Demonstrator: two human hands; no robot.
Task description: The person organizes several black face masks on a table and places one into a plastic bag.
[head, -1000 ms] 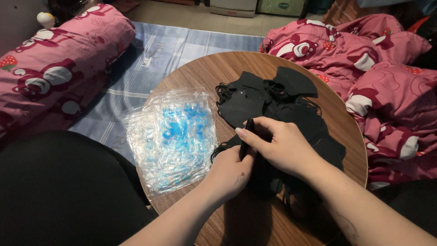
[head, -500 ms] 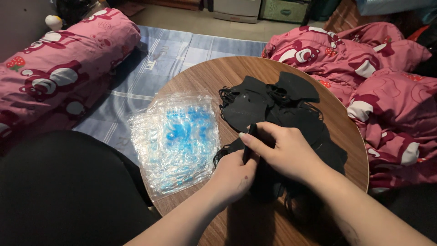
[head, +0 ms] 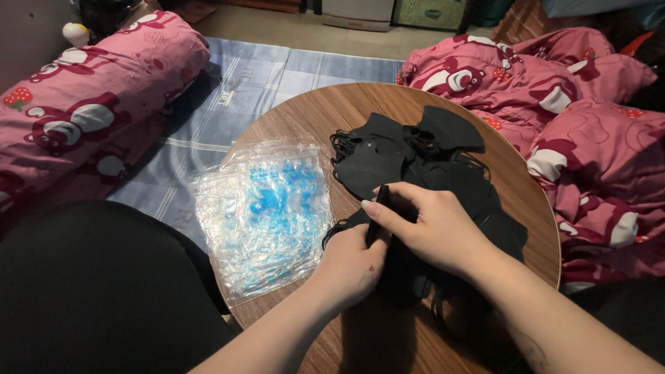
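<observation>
Round table [head: 332, 114]; hands [head: 395, 242] pinching black mask [head: 377, 211]

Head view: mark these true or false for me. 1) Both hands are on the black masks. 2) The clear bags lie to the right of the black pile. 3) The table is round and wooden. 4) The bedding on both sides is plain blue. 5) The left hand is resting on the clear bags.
1) True: the left hand and the right hand pinch a folded black mask over the pile of black masks.
2) False: the stack of clear bags with blue print lies left of the pile.
3) True: the round wooden table.
4) False: the bedding is pink with a cartoon print; the mat is blue.
5) False: it is at the masks, apart from the bags.
</observation>
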